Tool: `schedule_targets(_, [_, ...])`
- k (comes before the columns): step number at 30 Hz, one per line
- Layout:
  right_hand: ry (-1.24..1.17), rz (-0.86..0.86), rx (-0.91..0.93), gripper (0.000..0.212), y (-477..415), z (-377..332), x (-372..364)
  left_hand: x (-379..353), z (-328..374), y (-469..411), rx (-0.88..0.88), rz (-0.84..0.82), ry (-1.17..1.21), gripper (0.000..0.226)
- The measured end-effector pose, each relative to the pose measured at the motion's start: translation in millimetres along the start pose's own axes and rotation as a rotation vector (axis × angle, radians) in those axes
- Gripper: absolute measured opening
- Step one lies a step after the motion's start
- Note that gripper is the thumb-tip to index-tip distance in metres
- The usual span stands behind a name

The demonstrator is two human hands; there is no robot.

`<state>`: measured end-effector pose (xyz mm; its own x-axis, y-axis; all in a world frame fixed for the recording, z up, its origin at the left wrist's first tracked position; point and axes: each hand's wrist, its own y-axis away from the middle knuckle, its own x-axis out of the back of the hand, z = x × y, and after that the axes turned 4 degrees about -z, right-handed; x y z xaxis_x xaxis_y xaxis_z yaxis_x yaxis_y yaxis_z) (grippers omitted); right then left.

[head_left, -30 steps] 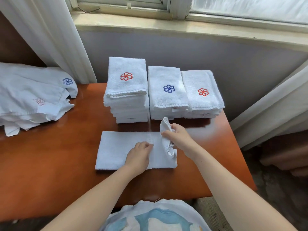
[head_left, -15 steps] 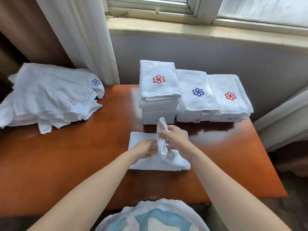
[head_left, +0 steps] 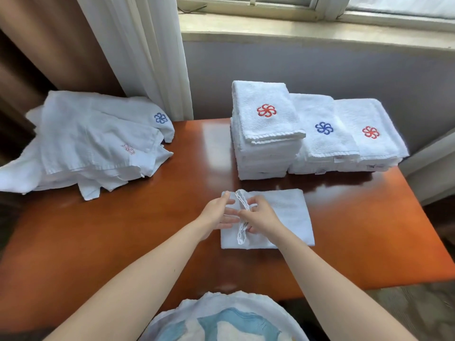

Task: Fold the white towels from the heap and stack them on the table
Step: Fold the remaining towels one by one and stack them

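A white towel [head_left: 288,216] lies partly folded on the orange-brown table [head_left: 123,237] right in front of me. My right hand [head_left: 261,217] pinches its scalloped end, folded over leftward onto the rest of the towel. My left hand [head_left: 218,214] rests on the towel's left part with straight fingers beside that edge. The heap of unfolded white towels [head_left: 91,143] lies at the table's left. Three stacks of folded towels stand at the back: a tall one with a red flower [head_left: 266,134], a lower blue-flower one [head_left: 322,139] and a red-flower one [head_left: 371,136].
A white curtain [head_left: 142,52] hangs behind the table's back left, next to the heap. The grey wall and window sill [head_left: 320,30] run behind the stacks. The table's right edge [head_left: 423,230] drops to the floor.
My right hand has carried the towel's right end leftward over the towel, halving its length. My left hand has shifted left to the towel's left part. The view has turned left.
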<state>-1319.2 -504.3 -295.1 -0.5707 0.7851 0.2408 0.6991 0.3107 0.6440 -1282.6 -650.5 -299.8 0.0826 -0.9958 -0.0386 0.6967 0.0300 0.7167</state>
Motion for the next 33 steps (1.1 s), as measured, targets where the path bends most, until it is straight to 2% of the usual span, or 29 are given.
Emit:
schedule_targets(5, [0.149, -0.08, 0.051, 0.05, -4.7, 17.0, -17.6, 5.7, -3.4, -6.3, -0.026, 0.05, -0.035, 0.035])
schedule_targets(8, [0.143, -0.115, 0.103, 0.06, -0.9, 22.3, -24.6, 9.1, -11.8, -13.3, -0.04, 0.127, -0.178, 0.052])
schedule_targets(11, [0.059, -0.152, 0.128, 0.061, 3.4, 26.4, -24.6, 12.1, -19.9, -20.2, -0.083, 0.175, -0.332, 0.056])
schedule_targets(13, [-0.045, -0.09, 0.141, 0.06, 6.3, 28.0, -19.6, 12.6, -21.7, -23.2, -0.1, 0.191, -0.385, 0.05])
schedule_targets(17, [-0.152, 0.208, 0.176, 0.05, 11.1, 30.2, -2.9, 10.8, -19.7, -27.5, -0.168, 0.254, -0.462, 0.032])
schedule_targets(19, [-0.02, 0.31, 0.173, 0.042, 11.8, 32.6, 6.1, 7.4, -16.7, -28.6, -0.205, 0.285, -0.418, 0.028])
schedule_targets(21, [0.238, 0.394, 0.187, 0.037, 12.2, 37.1, 14.2, 4.0, -13.7, -29.9, -0.211, 0.297, -0.355, 0.026])
schedule_targets(24, [0.493, 0.413, 0.23, 0.039, 10.9, 45.5, 21.3, 3.7, -11.7, -33.5, -0.196, 0.319, -0.355, 0.028])
schedule_targets(28, [0.656, 0.365, 0.237, 0.051, 10.8, 55.8, 21.8, 2.1, -15.7, -31.6, -0.198, 0.453, -0.635, 0.038])
schedule_targets(31, [0.699, 0.384, 0.275, 0.054, 8.1, 57.9, 27.8, -13.6, -19.1, -26.6, -0.463, 0.576, -0.811, 0.046])
schedule_targets(33, [0.717, 0.402, 0.281, 0.055, 4.9, 58.1, 36.2, -32.5, -16.5, -24.0, -0.662, 0.483, -0.933, 0.041])
